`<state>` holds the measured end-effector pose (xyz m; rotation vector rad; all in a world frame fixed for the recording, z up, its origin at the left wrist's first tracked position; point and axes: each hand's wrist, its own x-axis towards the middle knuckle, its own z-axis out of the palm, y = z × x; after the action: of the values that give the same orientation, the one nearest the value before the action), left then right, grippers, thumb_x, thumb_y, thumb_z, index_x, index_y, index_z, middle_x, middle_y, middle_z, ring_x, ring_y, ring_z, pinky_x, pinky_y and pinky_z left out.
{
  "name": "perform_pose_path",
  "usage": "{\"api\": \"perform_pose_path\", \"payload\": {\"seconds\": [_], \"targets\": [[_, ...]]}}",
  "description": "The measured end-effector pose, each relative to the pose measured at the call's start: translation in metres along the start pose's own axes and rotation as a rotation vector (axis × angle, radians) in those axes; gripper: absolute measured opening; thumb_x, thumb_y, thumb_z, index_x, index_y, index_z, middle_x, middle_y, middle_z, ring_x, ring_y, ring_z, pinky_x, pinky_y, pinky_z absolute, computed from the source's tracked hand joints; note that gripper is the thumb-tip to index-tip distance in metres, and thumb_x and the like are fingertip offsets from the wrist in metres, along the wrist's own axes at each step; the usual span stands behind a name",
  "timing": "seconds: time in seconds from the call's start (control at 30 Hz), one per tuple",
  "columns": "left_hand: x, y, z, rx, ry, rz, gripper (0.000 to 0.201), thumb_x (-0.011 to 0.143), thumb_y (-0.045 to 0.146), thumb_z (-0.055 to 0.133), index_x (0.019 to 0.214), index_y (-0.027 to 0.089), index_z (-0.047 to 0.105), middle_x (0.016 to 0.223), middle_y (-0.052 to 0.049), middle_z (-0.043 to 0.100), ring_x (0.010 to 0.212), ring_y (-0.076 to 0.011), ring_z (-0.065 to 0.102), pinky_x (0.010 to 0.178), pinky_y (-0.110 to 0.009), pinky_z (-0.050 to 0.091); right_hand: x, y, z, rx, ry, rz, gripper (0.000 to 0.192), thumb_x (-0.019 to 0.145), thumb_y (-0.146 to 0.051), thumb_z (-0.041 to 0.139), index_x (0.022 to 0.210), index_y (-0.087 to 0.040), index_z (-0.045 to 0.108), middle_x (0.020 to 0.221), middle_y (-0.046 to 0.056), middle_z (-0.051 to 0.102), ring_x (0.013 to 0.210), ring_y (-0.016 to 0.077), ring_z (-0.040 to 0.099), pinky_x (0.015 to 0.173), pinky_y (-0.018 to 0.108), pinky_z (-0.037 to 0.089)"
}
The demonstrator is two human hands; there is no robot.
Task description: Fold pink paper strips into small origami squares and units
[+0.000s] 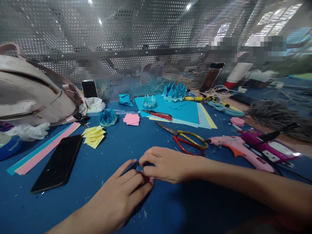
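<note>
Facing perforated screen (146, 48); cluttered blue table (73, 208).

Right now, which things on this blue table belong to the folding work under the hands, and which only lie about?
In the work:
left hand and right hand, pressing a small piece, mostly hidden
yellow squares
pink squares
folded blue crowns

Lying about:
black phone
scissors
pink glue gun
bag

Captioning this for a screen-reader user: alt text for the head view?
Two bare hands, left hand and right hand, meet fingertip to fingertip on a blue table, pinching something mostly hidden. Scissors, a pink glue gun and a black phone lie nearby.
</note>
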<state>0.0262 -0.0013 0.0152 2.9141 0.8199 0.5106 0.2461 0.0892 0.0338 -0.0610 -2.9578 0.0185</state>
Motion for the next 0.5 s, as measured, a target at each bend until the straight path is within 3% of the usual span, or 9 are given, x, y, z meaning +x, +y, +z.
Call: {"api": "perform_pose_path", "payload": {"seconds": [0.2, 0.37, 0.5], "targets": [[0.0, -0.001, 0.002, 0.004, 0.039, 0.008, 0.038, 0.097, 0.009, 0.037, 0.13, 0.013, 0.054, 0.113, -0.009, 0.064, 0.103, -0.0236, 0.058, 0.114, -0.053, 0.025, -0.003, 0.003, -0.003, 0.136, 0.044, 0.062, 0.017, 0.097, -0.028, 0.052, 0.1, -0.015, 0.062, 0.114, 0.01, 0.056, 0.095, 0.0192, 0.047, 0.086, 0.03, 0.04], [0.001, 0.0, -0.001, 0.024, 0.015, 0.011, 0.039, 0.097, 0.01, 0.037, 0.133, 0.013, 0.052, 0.114, -0.01, 0.064, 0.105, -0.0236, 0.058, 0.114, -0.053, 0.027, -0.01, 0.007, -0.003, 0.154, 0.169, 0.0, 0.017, 0.096, -0.032, 0.056, 0.09, -0.023, 0.07, 0.092, 0.004, 0.059, 0.082, 0.0169, 0.045, 0.073, 0.03, 0.033], [0.003, 0.001, -0.005, 0.027, -0.025, 0.022, 0.037, 0.097, 0.01, 0.039, 0.131, 0.012, 0.053, 0.109, -0.01, 0.064, 0.099, -0.0229, 0.061, 0.113, -0.054, 0.028, -0.015, 0.011, -0.005, 0.195, 0.133, -0.036, 0.02, 0.095, -0.037, 0.057, 0.094, -0.023, 0.072, 0.079, 0.002, 0.058, 0.074, 0.0157, 0.044, 0.067, 0.03, 0.028]]}}
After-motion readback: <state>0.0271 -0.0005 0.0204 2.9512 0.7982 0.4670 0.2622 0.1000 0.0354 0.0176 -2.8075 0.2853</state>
